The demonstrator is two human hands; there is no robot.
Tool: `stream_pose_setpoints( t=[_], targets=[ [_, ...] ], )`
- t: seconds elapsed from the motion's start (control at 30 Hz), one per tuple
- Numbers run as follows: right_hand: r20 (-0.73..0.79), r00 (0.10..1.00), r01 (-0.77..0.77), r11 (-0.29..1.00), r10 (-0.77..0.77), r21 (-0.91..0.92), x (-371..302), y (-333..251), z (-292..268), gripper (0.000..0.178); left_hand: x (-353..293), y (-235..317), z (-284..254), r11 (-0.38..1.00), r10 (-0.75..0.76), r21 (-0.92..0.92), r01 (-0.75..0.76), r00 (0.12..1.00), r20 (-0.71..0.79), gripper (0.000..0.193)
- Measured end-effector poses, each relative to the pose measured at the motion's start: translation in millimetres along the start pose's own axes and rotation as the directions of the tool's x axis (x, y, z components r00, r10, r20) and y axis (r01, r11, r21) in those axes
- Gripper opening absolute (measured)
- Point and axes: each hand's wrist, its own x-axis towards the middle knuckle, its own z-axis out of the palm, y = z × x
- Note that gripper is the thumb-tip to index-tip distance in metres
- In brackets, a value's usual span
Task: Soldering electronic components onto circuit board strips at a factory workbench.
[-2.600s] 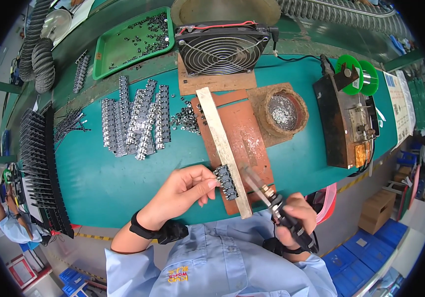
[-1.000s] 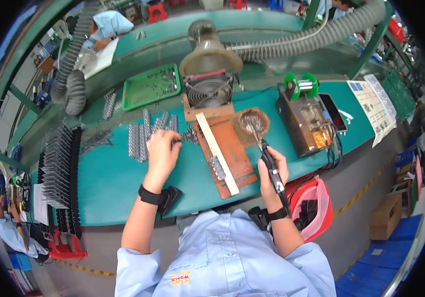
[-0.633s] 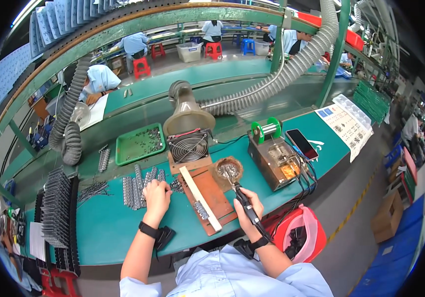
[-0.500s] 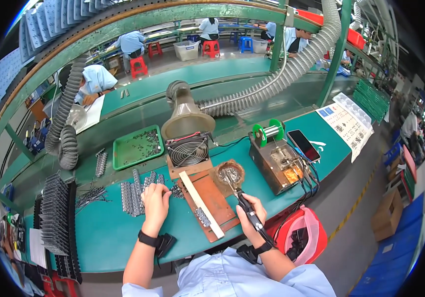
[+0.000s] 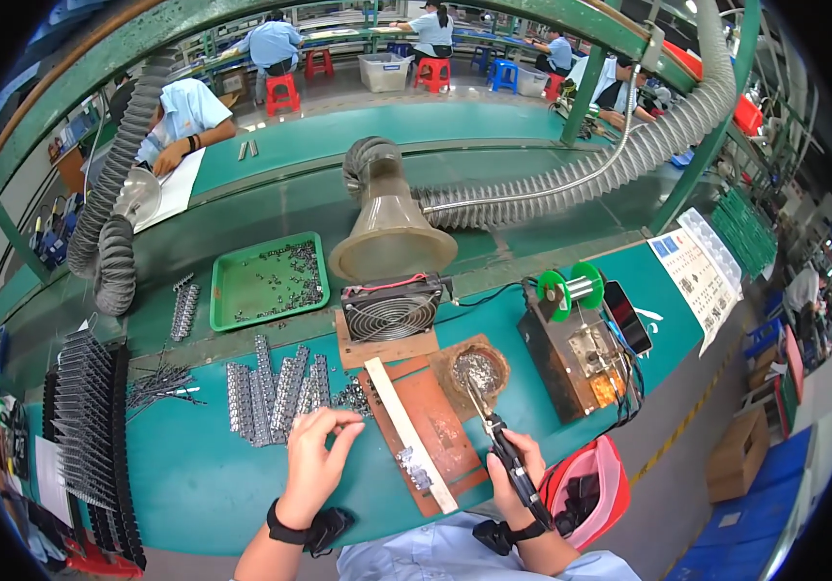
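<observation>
My right hand (image 5: 518,476) is wrapped round the black handle of a soldering iron (image 5: 500,438). The iron's metal tip reaches into a round brown dish (image 5: 505,380) of silvery bits. My left hand (image 5: 317,457) hovers by the near ends of several rows of small metal-and-black parts (image 5: 263,402). Its thumb and forefinger are pinched together; whatever may be between them is too small to make out. To its right, a pale wooden strip (image 5: 395,407) lies across a reddish-brown board (image 5: 440,418), with a short row of small parts (image 5: 414,469) near its lower end.
Behind the board stand a fan (image 5: 392,312) and an extraction hood (image 5: 392,242). A green tray (image 5: 225,290) holds scattered parts. The soldering station (image 5: 566,363), solder spool (image 5: 571,290) and phone (image 5: 627,315) are at right. Racked parts (image 5: 87,426) stand left; a red bag-lined bin (image 5: 615,484) is below.
The view has shifted, so the bench sits differently. My left hand has moved from over the part rows toward their near ends. My right hand still holds the iron in the dish.
</observation>
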Motion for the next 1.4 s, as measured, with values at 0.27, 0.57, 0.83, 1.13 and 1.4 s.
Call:
stream_pose_setpoints(
  t=[0.27,0.57,0.83,1.13,1.4],
  targets=[
    [0.099,0.995,-0.019,0.999,0.023,-0.041,3.1,-4.9,-7.0,0.032,-4.1,5.7,3.6,0.995,-0.048,-0.084,0.052,0.998,0.04,0.011],
    [0.208,0.977,-0.049,0.999,0.043,0.022,0.1,-1.6,-12.9,0.037,-20.0,5.2,1.4,0.882,-0.254,-0.351,0.313,0.945,0.205,0.007],
    [0.198,0.954,-0.268,0.933,0.224,0.238,0.9,-5.6,-6.5,0.038,-43.5,1.4,15.9,0.364,-0.467,-0.605,0.708,0.701,0.538,0.009],
    [0.263,0.962,-0.105,0.987,0.071,0.119,2.4,7.2,-8.3,0.042,-42.6,2.2,36.6,0.238,-0.483,-0.642,0.729,0.662,0.574,0.016],
    [0.293,0.954,0.047,0.998,-0.059,0.048,7.8,0.2,-7.9,0.043,-52.4,8.9,31.9,0.358,-0.465,-0.628,0.691,0.715,0.522,0.017]
  ],
)
